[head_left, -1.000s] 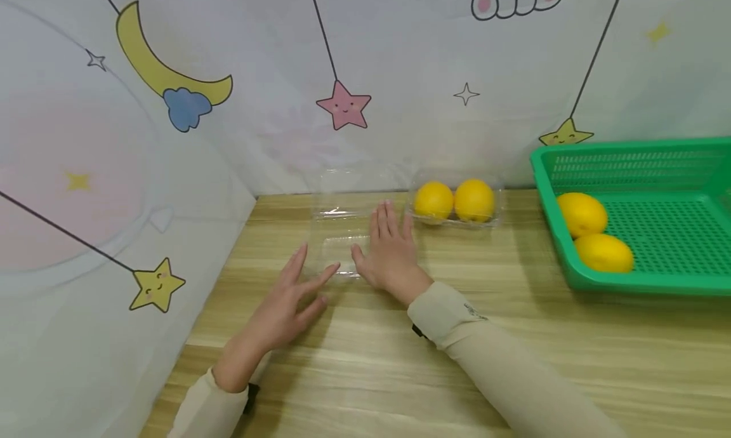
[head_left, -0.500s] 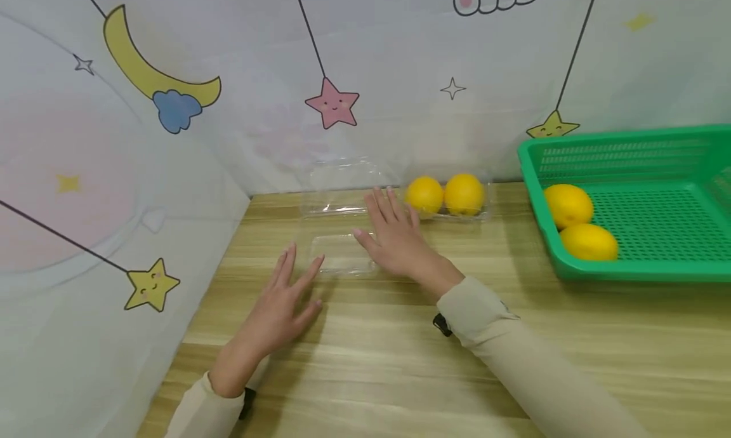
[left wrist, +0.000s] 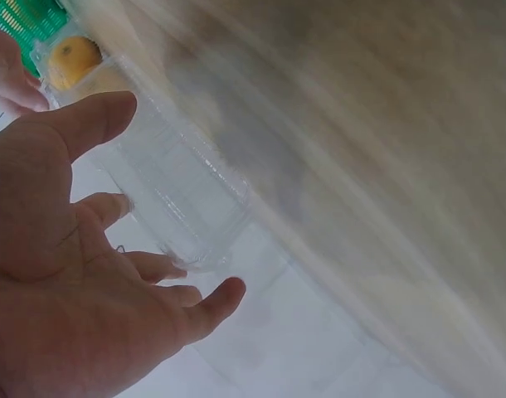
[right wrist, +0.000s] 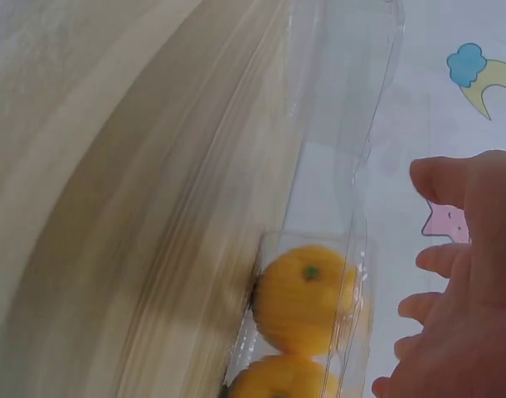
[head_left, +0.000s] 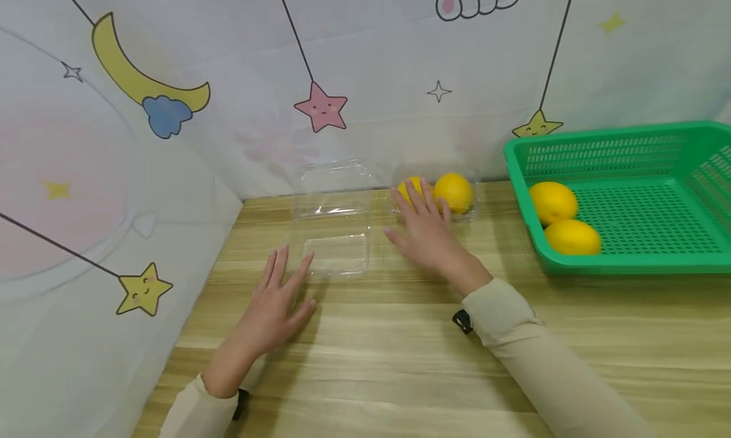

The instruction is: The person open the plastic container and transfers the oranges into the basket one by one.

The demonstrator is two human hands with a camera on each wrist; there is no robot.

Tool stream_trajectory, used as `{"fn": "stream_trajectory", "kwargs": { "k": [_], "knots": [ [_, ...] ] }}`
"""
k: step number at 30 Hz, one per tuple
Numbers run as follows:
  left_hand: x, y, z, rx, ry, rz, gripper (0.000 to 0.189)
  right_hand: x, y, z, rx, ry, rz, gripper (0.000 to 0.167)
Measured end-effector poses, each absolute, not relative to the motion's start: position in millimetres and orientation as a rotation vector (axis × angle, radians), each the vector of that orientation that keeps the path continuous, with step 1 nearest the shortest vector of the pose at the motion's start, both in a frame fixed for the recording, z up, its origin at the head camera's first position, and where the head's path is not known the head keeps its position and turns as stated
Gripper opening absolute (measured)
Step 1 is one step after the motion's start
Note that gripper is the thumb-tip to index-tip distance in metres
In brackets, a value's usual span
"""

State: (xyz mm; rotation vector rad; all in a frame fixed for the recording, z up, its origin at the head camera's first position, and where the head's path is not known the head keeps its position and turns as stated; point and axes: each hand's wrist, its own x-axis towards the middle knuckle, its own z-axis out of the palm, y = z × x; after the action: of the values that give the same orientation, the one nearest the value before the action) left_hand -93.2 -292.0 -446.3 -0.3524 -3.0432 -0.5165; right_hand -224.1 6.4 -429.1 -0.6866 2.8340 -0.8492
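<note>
With two round yellow fruits (head_left: 454,193) in clear plastic box (head_left: 469,214) at wooden counter's (head_left: 365,349) back edge, two others (head_left: 573,238) seemingly left in green plastic basket (head_left: 645,268), left hand (head_left: 267,314) and right hand (head_left: 428,238) released.

Beige sleeves (head_left: 554,368) — lightly creased, black fittings (head_left: 462,322) beneath
</note>
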Motion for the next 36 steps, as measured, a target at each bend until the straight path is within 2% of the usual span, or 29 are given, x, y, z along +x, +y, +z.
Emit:
{"fn": "stream_trajectory", "kwargs": {
  "k": [6, 11, 19, 24, 30, 36],
  "knots": [
    [-88.6, -274.1, -434.1, -0.353, -3.041, -0.457, 0.086, -236.4, 21.6, -432.0, -0.599, 2.897, -0.748, 0.09],
    [-86.0, -230.9, -419.8, -0.476, -3.006, -0.434, 0.09, -243.6, 30.5, -438.3, -0.597, 2.906, -0.713, 0.097],
    [-108.1, -161.4, -402.3, -0.628, -3.089, -0.572, 0.105, -248.9, 39.3, -439.4, -0.483, 2.968, -0.695, 0.107],
    [-126.0, -132.1, -400.9, -0.712, -3.191, -0.629, 0.115, -252.5, 45.0, -439.5, -0.447, 2.98, -0.579, 0.104],
    [-148.0, -116.0, -406.3, -0.64, -3.232, -0.6, 0.113, -256.1, 46.2, -439.2, -0.517, 2.987, -0.481, 0.098],
    [-159.4, -107.9, -402.8, -0.58, -3.261, -0.638, 0.111, -254.2, 46.0, -441.4, -0.523, 3.029, -0.357, 0.105]
  ]
}}
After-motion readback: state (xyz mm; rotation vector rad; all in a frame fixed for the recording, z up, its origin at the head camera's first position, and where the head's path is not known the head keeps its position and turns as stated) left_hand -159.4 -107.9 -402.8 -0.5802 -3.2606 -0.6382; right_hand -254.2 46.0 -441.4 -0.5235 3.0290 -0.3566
